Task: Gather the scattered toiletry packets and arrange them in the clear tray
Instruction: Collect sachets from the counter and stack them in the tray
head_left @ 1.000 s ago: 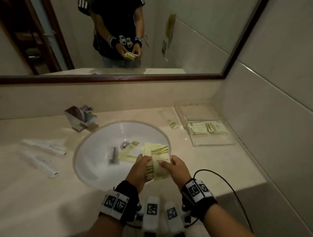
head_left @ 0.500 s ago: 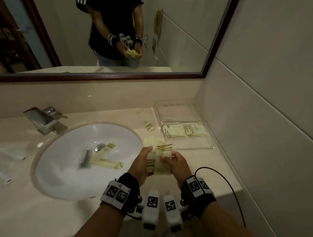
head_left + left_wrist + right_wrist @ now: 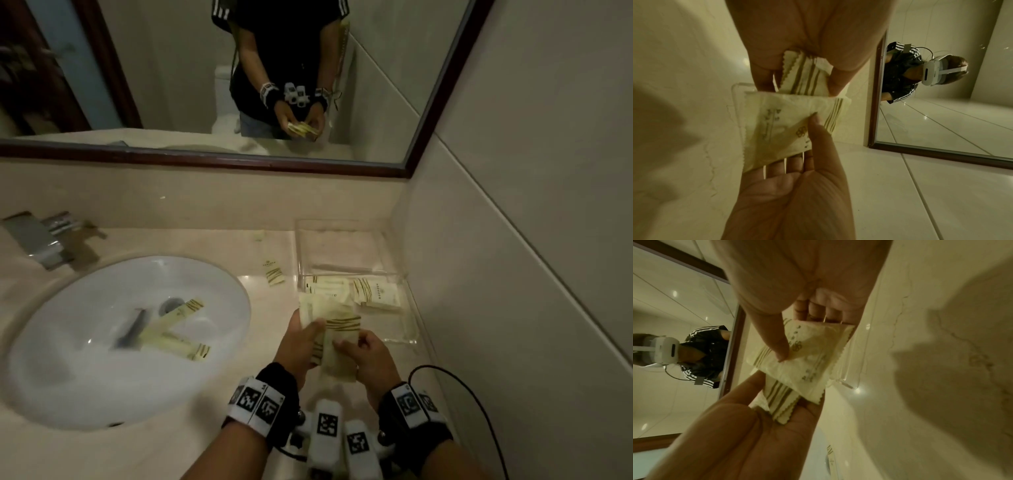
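Observation:
Both hands hold a small stack of cream toiletry packets [image 3: 342,329] with brown stripes, over the counter at the front left corner of the clear tray [image 3: 337,250]. My left hand [image 3: 301,339] grips the striped lower packets [image 3: 805,76]. My right hand [image 3: 363,349] pinches the top packet [image 3: 809,353] between thumb and fingers. Two packets [image 3: 376,294] lie flat inside the tray. One narrow packet [image 3: 274,274] lies on the counter to the tray's left. Two long packets [image 3: 178,329] lie crossed in the sink [image 3: 85,370].
A chrome faucet [image 3: 37,240] stands at the back left of the basin. The tiled wall [image 3: 513,308] runs close along the tray's right side. A framed mirror [image 3: 205,161] hangs above the counter. A black cable [image 3: 479,411] loops by my right wrist.
Both hands have carried the packet stack rightward, from above the sink's edge to the tray's front left corner. The view has turned right with them.

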